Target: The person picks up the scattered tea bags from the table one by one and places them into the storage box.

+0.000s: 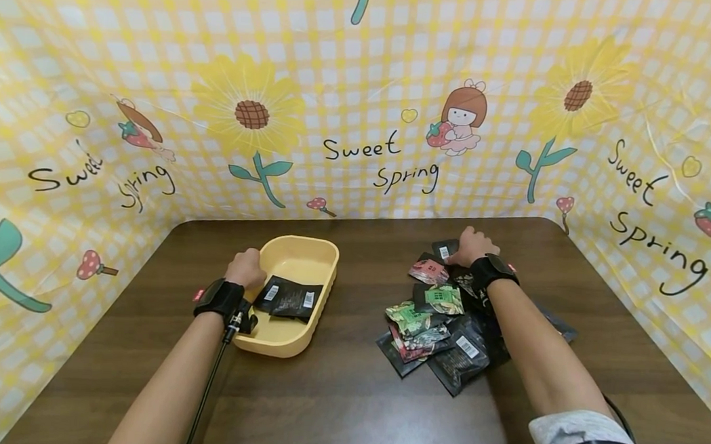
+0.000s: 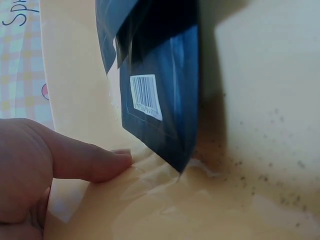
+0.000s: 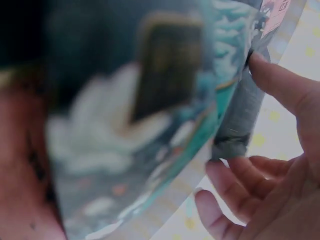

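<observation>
My left hand (image 1: 246, 269) grips the left rim of a yellow plastic basket (image 1: 299, 246), its thumb (image 2: 100, 162) pressed against the inside wall. In the basket lie black packets (image 1: 290, 298) with white barcode labels. At the back of a heap of sachets, my right hand (image 1: 473, 247) holds a small black packet (image 1: 445, 248) between thumb and fingertips. In the right wrist view that dark packet (image 3: 242, 120) spans from the thumb to the curled fingers, while a large blurred sachet (image 3: 110, 125) with a white flower print fills the near side.
Right of the basket, the heap holds a pink sachet (image 1: 430, 269), green sachets (image 1: 442, 298) and a larger black packet (image 1: 463, 354) with a barcode. The brown wooden table (image 1: 344, 411) meets a yellow checked cloth (image 1: 365, 66) at the back and sides.
</observation>
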A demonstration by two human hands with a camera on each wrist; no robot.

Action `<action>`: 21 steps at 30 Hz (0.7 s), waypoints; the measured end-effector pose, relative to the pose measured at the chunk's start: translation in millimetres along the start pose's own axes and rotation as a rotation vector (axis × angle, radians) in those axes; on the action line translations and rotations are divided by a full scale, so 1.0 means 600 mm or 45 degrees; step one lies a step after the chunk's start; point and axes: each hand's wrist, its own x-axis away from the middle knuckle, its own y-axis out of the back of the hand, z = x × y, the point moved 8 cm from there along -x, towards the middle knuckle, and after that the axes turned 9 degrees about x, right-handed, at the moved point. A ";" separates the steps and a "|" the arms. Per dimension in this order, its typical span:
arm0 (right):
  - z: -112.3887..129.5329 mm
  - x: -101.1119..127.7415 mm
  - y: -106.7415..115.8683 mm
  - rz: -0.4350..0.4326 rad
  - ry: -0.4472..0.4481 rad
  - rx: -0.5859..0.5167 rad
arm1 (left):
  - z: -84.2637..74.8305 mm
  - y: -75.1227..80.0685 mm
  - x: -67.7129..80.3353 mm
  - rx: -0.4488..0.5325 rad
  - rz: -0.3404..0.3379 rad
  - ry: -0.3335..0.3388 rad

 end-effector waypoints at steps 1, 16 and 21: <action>-0.001 -0.001 0.002 -0.016 0.000 -0.015 | 0.000 0.000 -0.001 0.000 0.000 -0.005; -0.013 -0.017 0.006 -0.076 0.175 -0.303 | 0.006 -0.002 -0.006 -0.008 -0.019 -0.039; -0.009 -0.017 0.007 -0.045 0.289 -0.442 | 0.005 -0.002 -0.007 -0.003 -0.014 -0.029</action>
